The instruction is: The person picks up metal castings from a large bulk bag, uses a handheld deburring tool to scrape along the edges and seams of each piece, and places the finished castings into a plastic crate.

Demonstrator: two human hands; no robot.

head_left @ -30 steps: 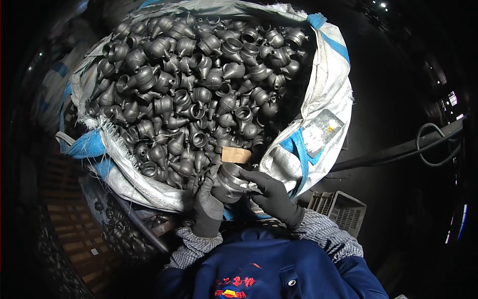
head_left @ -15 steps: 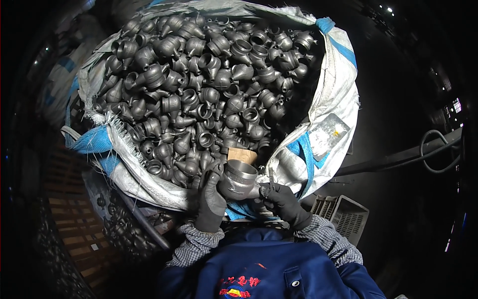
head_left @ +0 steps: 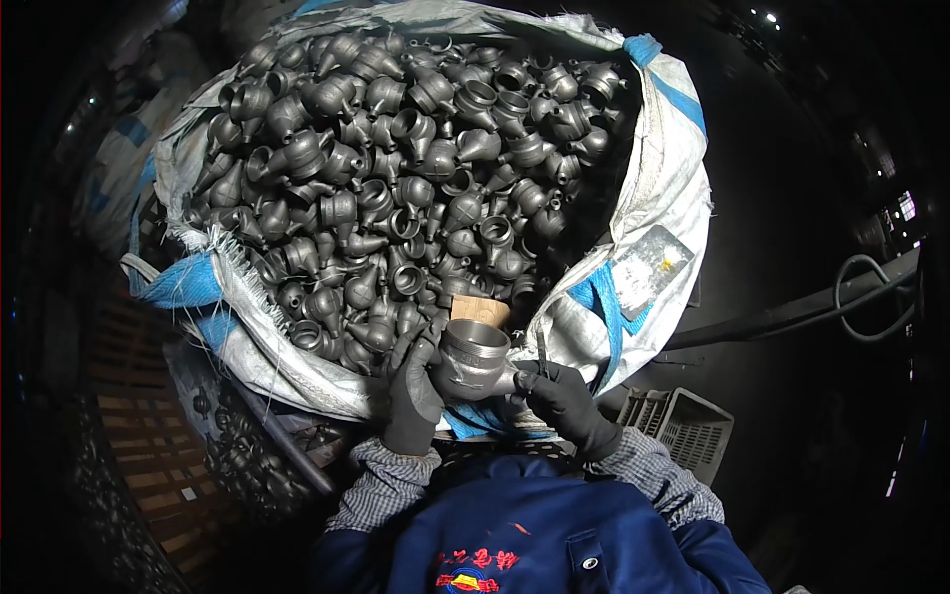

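Observation:
A grey cast metal fitting (head_left: 473, 364) is held up in front of me at the near edge of the sack. It has a round body, a wide ribbed mouth tilted upward and a narrow neck to the right. My left hand (head_left: 415, 398), in a dark glove, grips its left side, with part of the fingers hidden behind it. At the narrow neck is my gloved right hand (head_left: 566, 404), closed, with a thin dark bar (head_left: 541, 348) rising from its fingers. Just beyond the fitting's mouth stands a light brown wooden or cardboard piece (head_left: 479, 310).
A large white woven sack (head_left: 665, 168) with blue straps holds a heap of similar fittings (head_left: 396, 178). To the lower right sits a grey plastic crate (head_left: 683, 431). Wooden pallet slats (head_left: 163, 450) and more fittings (head_left: 247, 460) lie at left. A rail (head_left: 782, 322) runs along the right.
The fitting has tipped slightly, and my left hand has shifted a little left and down. My right hand stays at the narrow neck.

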